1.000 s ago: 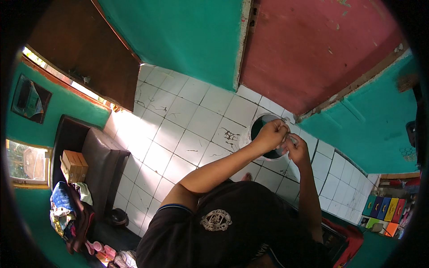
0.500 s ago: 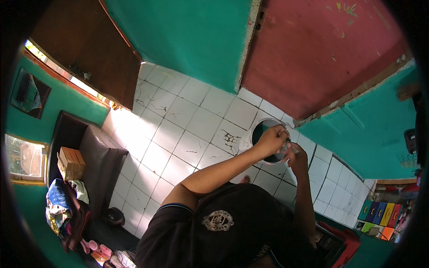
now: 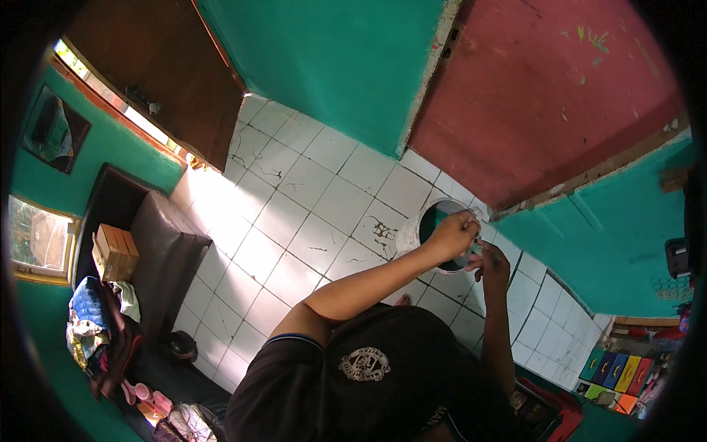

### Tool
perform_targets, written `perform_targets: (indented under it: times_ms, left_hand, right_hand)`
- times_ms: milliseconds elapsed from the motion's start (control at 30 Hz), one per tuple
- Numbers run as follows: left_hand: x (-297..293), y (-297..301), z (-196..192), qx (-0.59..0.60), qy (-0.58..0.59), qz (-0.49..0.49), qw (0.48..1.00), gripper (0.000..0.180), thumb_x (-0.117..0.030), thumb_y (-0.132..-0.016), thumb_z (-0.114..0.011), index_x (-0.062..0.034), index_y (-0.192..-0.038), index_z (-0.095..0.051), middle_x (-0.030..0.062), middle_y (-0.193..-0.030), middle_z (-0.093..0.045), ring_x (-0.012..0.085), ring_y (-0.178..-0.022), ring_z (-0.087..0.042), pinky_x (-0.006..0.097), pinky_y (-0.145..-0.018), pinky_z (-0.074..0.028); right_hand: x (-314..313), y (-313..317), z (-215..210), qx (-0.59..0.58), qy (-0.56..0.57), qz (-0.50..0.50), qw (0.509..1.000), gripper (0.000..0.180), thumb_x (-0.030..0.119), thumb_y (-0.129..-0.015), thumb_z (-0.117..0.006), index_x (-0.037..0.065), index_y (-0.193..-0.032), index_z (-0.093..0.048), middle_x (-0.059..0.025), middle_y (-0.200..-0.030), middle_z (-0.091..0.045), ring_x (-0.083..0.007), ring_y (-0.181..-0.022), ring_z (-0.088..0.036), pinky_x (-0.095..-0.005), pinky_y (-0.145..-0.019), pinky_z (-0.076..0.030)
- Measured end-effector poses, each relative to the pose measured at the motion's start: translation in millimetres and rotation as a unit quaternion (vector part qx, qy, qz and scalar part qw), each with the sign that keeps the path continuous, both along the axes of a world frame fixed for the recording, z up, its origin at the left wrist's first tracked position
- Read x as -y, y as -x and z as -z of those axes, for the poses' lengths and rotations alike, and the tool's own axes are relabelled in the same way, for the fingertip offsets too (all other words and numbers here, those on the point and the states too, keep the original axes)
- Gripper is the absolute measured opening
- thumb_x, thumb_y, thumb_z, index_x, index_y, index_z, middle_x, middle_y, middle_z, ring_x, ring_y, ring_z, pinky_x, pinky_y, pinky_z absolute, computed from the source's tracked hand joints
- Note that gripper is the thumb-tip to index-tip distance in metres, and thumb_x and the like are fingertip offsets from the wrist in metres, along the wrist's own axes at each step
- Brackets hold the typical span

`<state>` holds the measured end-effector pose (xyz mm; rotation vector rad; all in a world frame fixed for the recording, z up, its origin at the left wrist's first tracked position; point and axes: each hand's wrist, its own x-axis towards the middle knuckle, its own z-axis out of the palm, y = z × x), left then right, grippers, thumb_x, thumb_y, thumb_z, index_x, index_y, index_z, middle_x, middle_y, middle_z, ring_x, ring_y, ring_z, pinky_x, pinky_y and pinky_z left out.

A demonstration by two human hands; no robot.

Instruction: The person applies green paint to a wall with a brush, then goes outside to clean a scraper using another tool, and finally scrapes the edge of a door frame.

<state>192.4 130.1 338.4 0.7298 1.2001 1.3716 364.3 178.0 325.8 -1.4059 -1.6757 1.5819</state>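
Note:
A white bucket (image 3: 407, 237) with dark teal inside stands on the tiled floor, its outside smudged. Over its right rim my two hands meet. My left hand (image 3: 454, 236) is closed, fingertips pinched around something small that I cannot make out. My right hand (image 3: 493, 263) comes up from below with its fingertips at the left one's; its index finger points towards the pinch and the other fingers are curled. Whatever lies between the fingertips is too small to name. Part of the bucket's opening is hidden behind my left hand and forearm.
Teal walls and a red door (image 3: 545, 96) rise beyond the bucket. To the left are a brown door (image 3: 158, 74) and a dark sofa (image 3: 166, 236) bearing a cardboard box (image 3: 115, 252) and piled clothes (image 3: 92, 317). Coloured drawers (image 3: 618, 372) stand at the right.
The view has shifted slightly. My right hand's fingers have moved a little, with the index finger now stretched towards my left hand. My left hand stays pinched over the bucket.

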Motion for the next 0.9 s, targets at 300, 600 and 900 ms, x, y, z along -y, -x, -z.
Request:
perform_targets:
  times_ms: [300,600,900]
  left_hand:
    - [1.7,4.2,9.5,0.022,0.000,-0.005,1.000,0.020,-0.019,-0.096,-0.049,-0.0003,-0.096,-0.056,0.0014,-0.064,-0.051,0.0098,-0.049,-0.046,0.026,-0.045,-0.035]
    - [-6.4,13.6,6.2,0.020,0.034,-0.016,0.999,0.023,-0.024,-0.096,-0.055,-0.0031,-0.086,-0.056,0.0013,-0.062,-0.050,0.0106,-0.046,-0.045,0.026,-0.041,-0.032]
    - [-35.9,1.1,4.9,0.032,0.038,0.065,0.997,0.022,-0.025,-0.098,-0.052,-0.0037,-0.092,-0.057,0.0025,-0.064,-0.051,0.0117,-0.044,-0.045,0.026,-0.039,-0.033]
  right_hand:
    - [6.8,-2.4,12.3,-0.070,0.031,0.057,0.995,0.041,0.037,-0.100,-0.049,0.001,-0.117,-0.060,-0.0071,-0.075,-0.066,-0.0103,-0.055,-0.060,-0.0214,-0.043,-0.038]
    - [-6.4,-21.5,44.7,-0.173,0.114,0.104,0.973,0.048,0.046,-0.098,-0.049,0.003,-0.119,-0.058,-0.0127,-0.085,-0.068,-0.0177,-0.068,-0.064,-0.0287,-0.057,-0.046]
    - [3.8,-43.1,56.2,-0.314,0.209,0.261,0.889,0.038,0.038,-0.102,-0.042,0.004,-0.106,-0.057,-0.0120,-0.080,-0.067,-0.0229,-0.066,-0.063,-0.0318,-0.059,-0.048]
